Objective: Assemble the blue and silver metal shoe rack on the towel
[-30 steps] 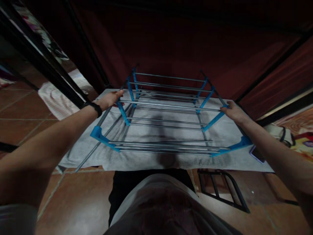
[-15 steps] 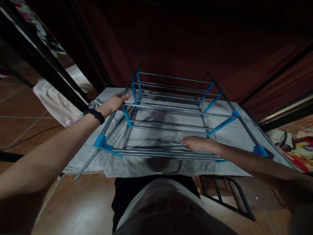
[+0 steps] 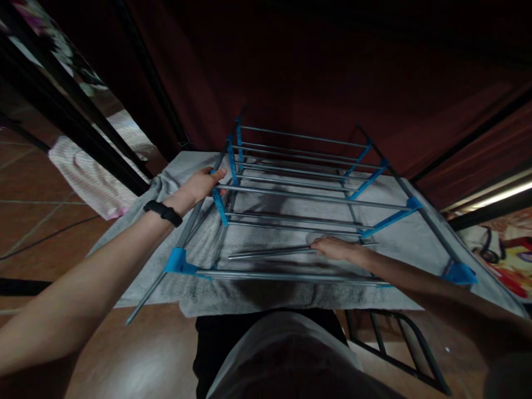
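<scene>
A rack of grey metal tubes with blue plastic connectors (image 3: 177, 260) lies on a grey towel-like cloth (image 3: 145, 244). My left hand (image 3: 204, 185), with a black band on the wrist, is closed around the rack's left side tube beside a blue bracket (image 3: 220, 206). Inside the frame, behind the front crossbar (image 3: 291, 276), my right hand (image 3: 334, 248) grips thin metal rods (image 3: 270, 253). They stick out to the left of the fingers, and one end shows on the right. How many rods I hold is hard to make out.
A dark red curtain (image 3: 316, 72) hangs behind the rack. Black metal posts (image 3: 75, 111) rise at the left, near a striped cloth (image 3: 91, 172). A black metal frame (image 3: 399, 338) stands low at the front right. Patterned fabric (image 3: 502, 249) lies at the far right.
The rods in my right hand have come away from the front crossbar and now lie further behind it, separate. My left hand keeps its hold on the side tube. The view has shifted slightly.
</scene>
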A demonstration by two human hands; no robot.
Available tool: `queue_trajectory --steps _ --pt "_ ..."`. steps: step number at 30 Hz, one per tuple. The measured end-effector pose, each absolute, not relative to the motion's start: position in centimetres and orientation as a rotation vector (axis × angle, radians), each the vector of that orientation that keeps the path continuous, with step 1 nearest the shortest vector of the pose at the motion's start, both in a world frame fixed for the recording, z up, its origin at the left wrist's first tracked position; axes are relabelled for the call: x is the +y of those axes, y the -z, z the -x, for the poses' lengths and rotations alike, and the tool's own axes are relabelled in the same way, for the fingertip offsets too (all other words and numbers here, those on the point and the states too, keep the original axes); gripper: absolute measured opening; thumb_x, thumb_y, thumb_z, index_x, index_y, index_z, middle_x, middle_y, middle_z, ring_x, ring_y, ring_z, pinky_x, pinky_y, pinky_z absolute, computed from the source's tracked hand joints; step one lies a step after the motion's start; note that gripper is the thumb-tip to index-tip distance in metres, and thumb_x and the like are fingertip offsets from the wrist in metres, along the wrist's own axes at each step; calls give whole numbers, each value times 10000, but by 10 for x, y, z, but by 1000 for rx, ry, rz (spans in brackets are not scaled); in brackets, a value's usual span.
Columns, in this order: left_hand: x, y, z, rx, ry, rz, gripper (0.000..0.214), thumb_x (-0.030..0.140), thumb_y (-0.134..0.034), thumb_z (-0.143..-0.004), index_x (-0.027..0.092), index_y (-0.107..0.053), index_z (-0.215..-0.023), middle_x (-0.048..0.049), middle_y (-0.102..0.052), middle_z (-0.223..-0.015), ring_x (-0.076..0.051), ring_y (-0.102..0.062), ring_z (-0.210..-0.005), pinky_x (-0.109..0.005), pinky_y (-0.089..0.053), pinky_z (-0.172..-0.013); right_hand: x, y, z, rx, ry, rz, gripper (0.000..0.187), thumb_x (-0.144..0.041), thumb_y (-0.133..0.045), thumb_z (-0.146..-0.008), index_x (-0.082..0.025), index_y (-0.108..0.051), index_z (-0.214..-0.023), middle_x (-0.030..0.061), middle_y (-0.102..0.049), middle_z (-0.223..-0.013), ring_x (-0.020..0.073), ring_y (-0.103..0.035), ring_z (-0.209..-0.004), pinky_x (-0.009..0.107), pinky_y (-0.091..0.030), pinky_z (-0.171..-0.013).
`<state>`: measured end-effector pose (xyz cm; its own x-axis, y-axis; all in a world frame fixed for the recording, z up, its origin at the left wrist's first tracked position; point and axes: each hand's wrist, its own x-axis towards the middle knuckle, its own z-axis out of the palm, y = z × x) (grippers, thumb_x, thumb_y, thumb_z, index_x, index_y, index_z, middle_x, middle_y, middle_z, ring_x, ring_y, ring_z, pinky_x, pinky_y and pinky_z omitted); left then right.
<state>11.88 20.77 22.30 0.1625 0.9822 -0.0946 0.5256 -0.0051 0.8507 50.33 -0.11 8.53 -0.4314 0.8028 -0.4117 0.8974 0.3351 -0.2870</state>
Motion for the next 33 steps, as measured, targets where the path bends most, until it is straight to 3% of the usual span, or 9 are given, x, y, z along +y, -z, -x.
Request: queue_trajectory --steps 8,14,21,25,29,33 --pt "215 -215 -120 1427 -762 -1459 382 511 -635 -947 145 -664 -1048 -30 -674 -753 -188 -685 -610 -261 -412 -552 -10 -120 -513 2428 457 -1788 347 -186 -395 -1023 -173 -657 -1251 170 -658 -1313 258 -658 -1172 371 -508 -992" --pt "215 -213 -113 1352 -707 -1437 543 595 -438 -1030 111 -645 -1160 -18 -696 -719 -171 -685 -713 -256 -407 -632 -5 -133 -498 2466 395 -1893 335 -201 -335 -1054 -169 -633 -1203 150 -650 -1185 220 -677 -1009 334 -521 -903" --pt "201 -202 -99 1257 -875 -1032 482 488 -332 -1084 129 -627 -954 -19 -652 -660 -166 -629 -696 -279 -492 -708 4 -134 -487 2593 332 -1957 374 -162 -310 -1042 -157 -616 -1257 143 -621 -1164 212 -658 -963 335 -527 -893" --pt "191 -187 -82 1260 -847 -953 351 359 -388 -1082 155 -598 -888 -25 -659 -688 -143 -617 -665 -250 -514 -668 5 -135 -485 2592 346 -2007 388 -147 -333 -1028 -164 -610 -1299 140 -619 -1175 207 -660 -960 339 -530 -906" --pt "182 -169 -64 1188 -796 -962 142 215 -552 -989 127 -659 -955 -73 -712 -807 -161 -683 -738 -254 -577 -706 5 -135 -486 2636 371 -1985 390 -154 -341 -1028 -168 -614 -1307 133 -619 -1150 211 -657 -948 344 -535 -893" --pt "180 -141 -47 1161 -787 -969 136 179 -661 -889 116 -701 -1004 -130 -746 -920 -203 -723 -817 -277 -613 -721 4 -134 -489 2670 359 -1972 388 -195 -335 -1050 -168 -606 -1326 121 -609 -1124 203 -652 -925 322 -531 -862"
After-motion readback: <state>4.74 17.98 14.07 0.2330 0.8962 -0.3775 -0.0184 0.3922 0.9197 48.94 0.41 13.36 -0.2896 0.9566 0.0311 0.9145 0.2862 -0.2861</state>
